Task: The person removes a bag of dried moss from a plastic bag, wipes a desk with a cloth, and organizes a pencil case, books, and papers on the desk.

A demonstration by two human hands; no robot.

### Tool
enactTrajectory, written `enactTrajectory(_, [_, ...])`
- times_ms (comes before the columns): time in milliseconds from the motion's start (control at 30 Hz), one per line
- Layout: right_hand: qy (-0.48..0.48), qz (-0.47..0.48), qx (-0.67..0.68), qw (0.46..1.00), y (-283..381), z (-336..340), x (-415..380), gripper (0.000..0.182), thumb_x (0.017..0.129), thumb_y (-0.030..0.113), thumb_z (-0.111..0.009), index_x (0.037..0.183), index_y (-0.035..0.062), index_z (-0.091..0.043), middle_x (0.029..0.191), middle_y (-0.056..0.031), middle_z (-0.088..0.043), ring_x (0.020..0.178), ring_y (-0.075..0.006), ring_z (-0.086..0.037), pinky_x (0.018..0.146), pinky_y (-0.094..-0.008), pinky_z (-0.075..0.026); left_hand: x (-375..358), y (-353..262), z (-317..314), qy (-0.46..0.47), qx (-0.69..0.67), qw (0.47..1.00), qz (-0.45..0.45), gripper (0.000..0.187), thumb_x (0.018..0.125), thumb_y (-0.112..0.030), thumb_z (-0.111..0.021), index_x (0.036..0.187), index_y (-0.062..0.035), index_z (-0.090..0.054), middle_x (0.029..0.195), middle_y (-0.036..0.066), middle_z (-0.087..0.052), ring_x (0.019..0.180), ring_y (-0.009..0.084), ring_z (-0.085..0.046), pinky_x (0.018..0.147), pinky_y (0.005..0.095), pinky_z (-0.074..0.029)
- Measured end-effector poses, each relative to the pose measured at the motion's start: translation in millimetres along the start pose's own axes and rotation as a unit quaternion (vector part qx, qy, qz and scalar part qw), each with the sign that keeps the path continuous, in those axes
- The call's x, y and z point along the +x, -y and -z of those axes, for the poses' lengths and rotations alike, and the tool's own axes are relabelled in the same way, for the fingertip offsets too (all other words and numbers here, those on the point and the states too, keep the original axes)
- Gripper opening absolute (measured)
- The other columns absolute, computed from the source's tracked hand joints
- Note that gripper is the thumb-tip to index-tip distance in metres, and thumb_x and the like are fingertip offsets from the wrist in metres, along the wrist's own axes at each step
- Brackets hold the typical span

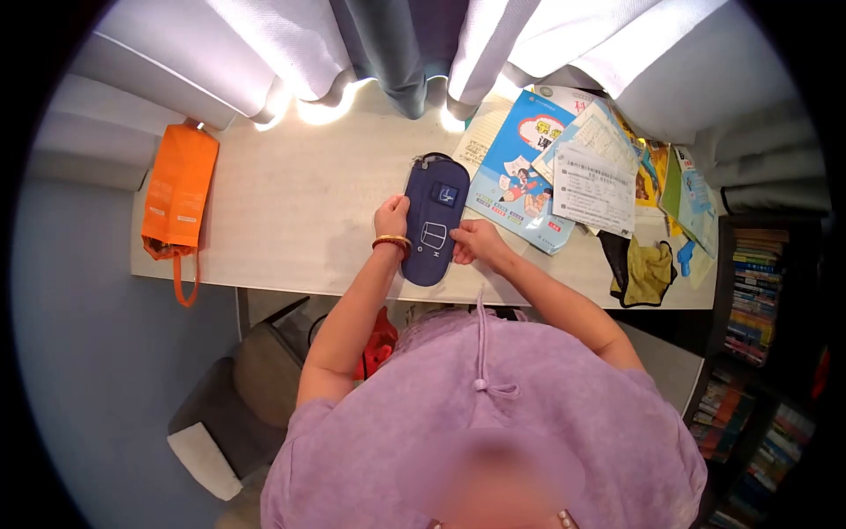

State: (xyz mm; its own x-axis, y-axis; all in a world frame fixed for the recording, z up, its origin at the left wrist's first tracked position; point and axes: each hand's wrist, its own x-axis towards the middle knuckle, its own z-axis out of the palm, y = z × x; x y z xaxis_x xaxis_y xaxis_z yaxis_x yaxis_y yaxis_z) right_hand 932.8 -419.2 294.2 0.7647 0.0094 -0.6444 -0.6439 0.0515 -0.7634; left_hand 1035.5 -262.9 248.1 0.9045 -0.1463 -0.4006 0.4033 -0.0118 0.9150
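Navy pouch (430,242) lies near the edge of the desk (300,189) — left hand (392,217) and right hand (477,242) grip its opposite sides with curled fingers, seemingly to steady it — just beside the blue booklet (502,198).

The single head view looks steeply down, wide and round-edged, from above the wearer's lilac cloth top (493,388), which is close at the near side, across the pale rectangular tabletop (300,194) to white-and-grey fabric curtains (388,53) on the far side.
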Motion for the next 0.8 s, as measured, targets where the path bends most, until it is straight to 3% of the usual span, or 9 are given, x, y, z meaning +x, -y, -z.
enactTrajectory(133, [0.032, 0.012, -0.036, 0.999, -15.0, -1.4, 5.2, 0.020, 0.081, 0.017, -0.052, 0.073, -0.0007, -0.057, 0.062, -0.0086, -0.058, 0.048, -0.0135, -0.057, 0.041, -0.0232, -0.046, -4.0, -12.6, -2.0, 0.056, 0.019, 0.998, 0.008, 0.031, 0.080, -0.023, -0.056, 0.097, 0.0031, -0.059, 0.083, 0.006, -0.061, 0.074, 0.0141, -0.057, 0.069, 0.0257, -0.045])
enactTrajectory(200, [0.047, 0.044, -0.069, 0.996, -16.6, -8.3, 7.3, 0.022, 0.084, 0.020, -0.052, 0.074, 0.0011, -0.057, 0.063, -0.0061, -0.058, 0.050, -0.0113, -0.055, 0.047, -0.0219, -0.046, 1.3, -19.1, -10.3, -0.043, 0.295, 0.899, -0.322, 0.042, 0.076, -0.030, -0.060, 0.103, 0.0028, -0.055, 0.090, 0.015, -0.061, 0.082, 0.0266, -0.058, 0.076, 0.0324, -0.045])
enactTrajectory(333, [0.003, 0.078, -0.140, 0.987, 1.5, -11.2, 2.2, 0.027, 0.082, 0.024, -0.055, 0.069, 0.0009, -0.057, 0.060, -0.0044, -0.057, 0.049, -0.0102, -0.053, 0.047, -0.0234, -0.045, -2.9, -44.3, -6.4, -0.003, 0.332, 0.920, -0.209, 0.048, 0.072, -0.032, -0.064, 0.105, 0.0011, -0.053, 0.099, 0.019, -0.057, 0.092, 0.0322, -0.055, 0.080, 0.0357, -0.044])
enactTrajectory(367, [-0.052, 0.127, -0.219, 0.966, 10.9, -3.4, 0.2, 0.029, 0.080, 0.028, -0.055, 0.070, 0.0013, -0.057, 0.062, -0.0077, -0.058, 0.053, -0.0176, -0.055, 0.051, -0.0285, -0.045, -6.7, -48.3, -6.3, -0.006, 0.332, 0.920, -0.209, 0.048, 0.072, -0.032, -0.064, 0.105, 0.0011, -0.053, 0.099, 0.019, -0.057, 0.092, 0.0322, -0.055, 0.080, 0.0357, -0.044])
enactTrajectory(433, [-0.161, 0.179, -0.301, 0.923, 35.1, 12.8, -0.8, 0.032, 0.078, 0.036, -0.055, 0.072, 0.0041, -0.058, 0.067, -0.0124, -0.058, 0.061, -0.0305, -0.056, 0.057, -0.0378, -0.042, -15.5, -51.9, -7.7, -0.018, 0.340, 0.900, -0.271, 0.044, 0.071, -0.029, -0.066, 0.102, -0.0002, -0.055, 0.091, 0.017, -0.060, 0.083, 0.0273, -0.058, 0.074, 0.0328, -0.045])
enactTrajectory(500, [-0.231, 0.267, -0.319, 0.880, 73.6, 18.9, -6.1, 0.030, 0.078, 0.033, -0.055, 0.071, 0.0039, -0.059, 0.068, -0.0121, -0.058, 0.068, -0.0286, -0.056, 0.058, -0.0387, -0.041, -27.9, -57.1, -15.7, -0.030, 0.362, 0.877, -0.313, 0.041, 0.070, -0.024, -0.068, 0.101, -0.0011, -0.054, 0.093, 0.016, -0.059, 0.084, 0.0280, -0.057, 0.074, 0.0333, -0.045])
enactTrajectory(533, [-0.250, 0.323, -0.359, 0.839, 85.9, 19.1, -2.9, 0.028, 0.077, 0.032, -0.058, 0.073, 0.0041, -0.061, 0.072, -0.0098, -0.058, 0.068, -0.0246, -0.055, 0.062, -0.0330, -0.043, -34.5, -61.6, -20.5, -0.017, 0.361, 0.874, -0.326, 0.039, 0.070, -0.021, -0.068, 0.101, -0.0015, -0.054, 0.094, 0.015, -0.058, 0.085, 0.0286, -0.056, 0.074, 0.0338, -0.045])
enactTrajectory(700, [-0.221, 0.306, -0.486, 0.788, 108.3, 9.4, 21.6, 0.031, 0.074, 0.037, -0.056, 0.076, 0.0066, -0.061, 0.077, -0.0090, -0.058, 0.078, -0.0248, -0.055, 0.068, -0.0313, -0.044, -51.0, -71.7, -35.6, 0.009, 0.354, 0.868, -0.348, 0.039, 0.067, -0.014, -0.068, 0.101, -0.0028, -0.052, 0.092, 0.015, -0.056, 0.086, 0.0322, -0.053, 0.074, 0.0379, -0.043])
enactTrajectory(800, [-0.183, 0.298, -0.512, 0.785, 111.7, 6.4, 26.1, 0.030, 0.073, 0.035, -0.057, 0.077, 0.0052, -0.061, 0.076, -0.0112, -0.059, 0.075, -0.0287, -0.058, 0.067, -0.0376, -0.046, -54.7, -73.4, -29.8, 0.001, 0.367, 0.861, -0.354, 0.036, 0.069, -0.014, -0.067, 0.100, -0.0024, -0.053, 0.095, 0.014, -0.057, 0.087, 0.0308, -0.055, 0.075, 0.0360, -0.045])
